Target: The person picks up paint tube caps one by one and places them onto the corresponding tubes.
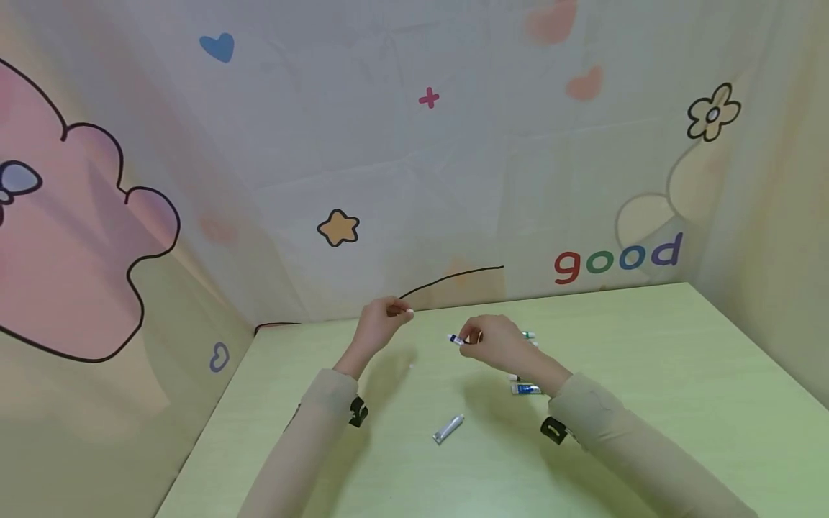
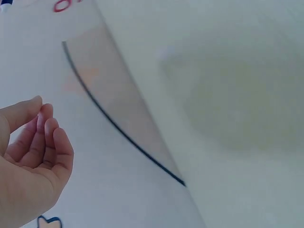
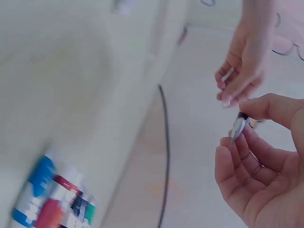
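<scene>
My left hand [image 1: 383, 322] is raised above the back of the table, thumb and index fingertip together on a small white cap [image 1: 409, 311]. In the left wrist view the same hand [image 2: 40, 152] hides the cap behind its fingertips. To its right, my right hand [image 1: 499, 339] pinches a small paint tube [image 1: 456, 339] with a dark blue and white end pointing left. The right wrist view shows that tube [image 3: 240, 127] between thumb and fingers, mostly covered by them. The two hands are apart, both over the table.
A silver paint tube [image 1: 448, 429] lies on the pale green table [image 1: 401, 475] in front. Another small white piece [image 1: 411, 367] lies between the hands. Several tubes, among them a blue one [image 1: 526, 389], lie below the right forearm. A printed cloth [image 1: 388, 165] hangs behind.
</scene>
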Tool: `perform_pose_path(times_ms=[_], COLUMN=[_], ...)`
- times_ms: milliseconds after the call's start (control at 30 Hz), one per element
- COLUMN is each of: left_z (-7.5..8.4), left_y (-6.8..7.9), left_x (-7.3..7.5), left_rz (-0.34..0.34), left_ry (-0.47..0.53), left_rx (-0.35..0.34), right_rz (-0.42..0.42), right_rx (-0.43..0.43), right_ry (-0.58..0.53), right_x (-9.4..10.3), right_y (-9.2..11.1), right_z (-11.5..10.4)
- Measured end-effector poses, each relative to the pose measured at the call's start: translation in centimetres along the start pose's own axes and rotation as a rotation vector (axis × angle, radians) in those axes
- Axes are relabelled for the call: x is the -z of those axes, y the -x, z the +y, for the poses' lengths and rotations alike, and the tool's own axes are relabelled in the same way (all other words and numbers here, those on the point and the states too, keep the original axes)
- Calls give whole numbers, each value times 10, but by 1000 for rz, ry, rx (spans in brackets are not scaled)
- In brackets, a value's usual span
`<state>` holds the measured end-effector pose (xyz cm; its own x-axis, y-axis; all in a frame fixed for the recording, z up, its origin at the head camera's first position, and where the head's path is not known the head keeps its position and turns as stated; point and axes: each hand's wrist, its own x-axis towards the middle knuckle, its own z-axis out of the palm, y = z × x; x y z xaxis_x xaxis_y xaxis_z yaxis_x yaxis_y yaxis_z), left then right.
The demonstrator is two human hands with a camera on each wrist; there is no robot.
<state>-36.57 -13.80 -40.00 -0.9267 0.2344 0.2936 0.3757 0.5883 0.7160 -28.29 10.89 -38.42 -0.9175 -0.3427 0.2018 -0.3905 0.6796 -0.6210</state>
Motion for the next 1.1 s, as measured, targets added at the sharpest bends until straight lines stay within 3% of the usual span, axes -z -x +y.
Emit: perform_pose_path(times_ms=[200, 433, 767, 1100], left_z=[33, 66, 106, 123], left_y=[8, 27, 63, 84], left_x=[19, 36, 37, 34], left_rz=[30, 32, -12, -48], left_ry=[80, 199, 328, 323], left_rx=[-32, -69, -107, -198], right_rz=[131, 240, 300, 327], right_rx=[58, 154, 291, 403], right_ry=[-51, -103, -115, -102], right_x=[33, 53, 57, 54], right_y=[9, 24, 39, 50], right_z=[-10, -21, -33, -44])
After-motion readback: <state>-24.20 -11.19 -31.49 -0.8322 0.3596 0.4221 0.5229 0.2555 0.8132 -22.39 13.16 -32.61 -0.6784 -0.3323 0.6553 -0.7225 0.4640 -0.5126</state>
